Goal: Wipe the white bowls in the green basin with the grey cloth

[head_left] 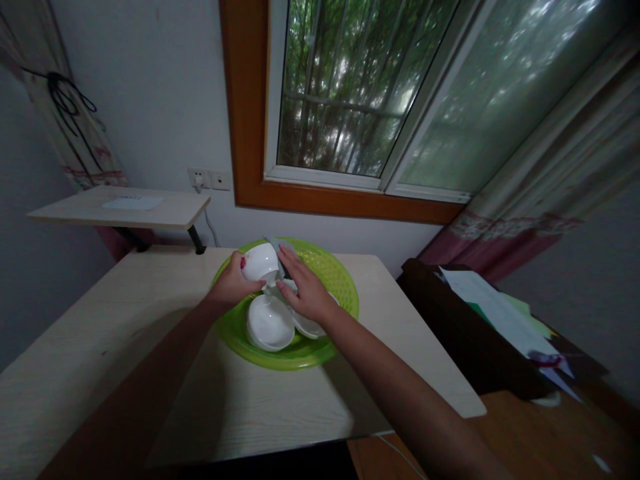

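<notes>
My left hand (233, 285) grips a white bowl (261, 262) with a red pattern, holding it tilted on its side above a green plastic basket (295, 363). Against the bowl's right side, my right hand (309, 288) presses a pale grey cloth (276, 247), its fingers fairly straight and the thumb apart. Part of the cloth is hidden behind the fingers. Below the hands, a second white bowl (271, 323) sits upright in the basket. Another white dish (309, 326) lies to its right, partly covered by my right hand and wrist.
The basket stands on a light wooden table (125, 373). A small raised shelf (125, 208) with a paper on it is at the back left. Beyond the table's right edge is a dark brown piece of furniture (450, 320) with papers (500, 313) on top. A window is behind.
</notes>
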A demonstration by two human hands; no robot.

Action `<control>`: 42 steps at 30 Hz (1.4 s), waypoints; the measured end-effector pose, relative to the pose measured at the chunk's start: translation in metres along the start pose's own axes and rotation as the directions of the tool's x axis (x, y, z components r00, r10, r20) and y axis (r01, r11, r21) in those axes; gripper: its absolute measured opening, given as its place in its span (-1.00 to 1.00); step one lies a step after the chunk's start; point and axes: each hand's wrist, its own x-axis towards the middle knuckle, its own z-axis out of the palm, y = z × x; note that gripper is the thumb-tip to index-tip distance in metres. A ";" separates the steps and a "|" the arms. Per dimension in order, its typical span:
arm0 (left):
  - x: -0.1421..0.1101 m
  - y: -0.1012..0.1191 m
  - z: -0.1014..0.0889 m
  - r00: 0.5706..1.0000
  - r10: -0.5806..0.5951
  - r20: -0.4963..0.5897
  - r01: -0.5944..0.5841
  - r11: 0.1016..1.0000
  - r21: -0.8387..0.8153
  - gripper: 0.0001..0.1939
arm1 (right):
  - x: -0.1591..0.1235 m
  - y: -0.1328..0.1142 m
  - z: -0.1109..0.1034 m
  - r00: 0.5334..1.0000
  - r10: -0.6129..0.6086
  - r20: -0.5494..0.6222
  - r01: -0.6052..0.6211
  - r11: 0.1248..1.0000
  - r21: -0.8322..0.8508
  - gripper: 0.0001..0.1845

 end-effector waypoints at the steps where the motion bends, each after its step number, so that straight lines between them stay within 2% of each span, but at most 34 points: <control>1: 0.000 0.001 0.000 1.000 0.007 0.009 -0.007 1.000 0.002 -0.36 | 0.001 -0.003 -0.001 0.999 -0.037 0.018 0.037 0.999 -0.024 -0.25; 6: -0.001 0.001 0.002 0.999 0.006 0.039 -0.005 0.999 -0.033 -0.40 | 0.004 -0.012 -0.002 0.984 -0.133 0.114 0.145 0.984 -0.102 -0.30; 10: 0.000 -0.002 0.002 0.999 0.023 0.024 -0.022 0.997 -0.075 -0.39 | 0.005 -0.010 0.000 0.989 -0.117 0.094 0.125 0.988 -0.088 -0.32; 12: 0.000 -0.002 0.000 1.000 0.006 0.004 -0.006 0.998 -0.065 -0.38 | 0.004 -0.005 0.001 0.997 -0.061 0.040 0.063 0.997 -0.043 -0.32; 15: 0.000 -0.001 -0.002 0.999 -0.039 -0.008 0.039 0.998 -0.057 -0.39 | 0.002 0.007 0.004 0.995 0.094 -0.017 -0.092 0.993 0.070 -0.29; 19: -0.001 -0.001 -0.004 0.998 -0.070 -0.005 0.068 0.975 -0.212 -0.35 | 0.001 0.021 0.007 0.954 0.299 -0.005 -0.290 0.931 0.221 -0.21; 23: -0.001 -0.005 -0.002 0.998 -0.058 0.031 0.065 0.940 -0.336 -0.31 | 0.003 0.022 0.006 0.920 0.391 0.028 -0.379 0.869 0.319 -0.22; 28: 0.002 -0.012 0.001 0.995 -0.006 0.104 0.045 0.924 -0.380 -0.27 | 0.005 0.018 0.007 0.916 0.401 0.006 -0.370 0.841 0.395 -0.23; 33: 0.004 -0.014 0.005 0.991 0.051 0.127 0.003 0.919 -0.395 -0.18 | 0.003 0.024 0.011 0.910 0.410 -0.065 -0.366 0.867 0.339 -0.19; 38: 0.002 -0.012 0.006 0.988 0.105 0.112 -0.074 0.964 -0.254 -0.12 | 0.000 0.025 0.008 0.960 0.266 -0.087 -0.247 0.952 0.180 -0.16; 42: 0.000 -0.009 0.005 0.985 0.130 0.114 -0.107 0.977 -0.186 -0.17 | -0.001 0.021 0.005 0.986 0.142 -0.086 -0.139 0.989 0.041 -0.15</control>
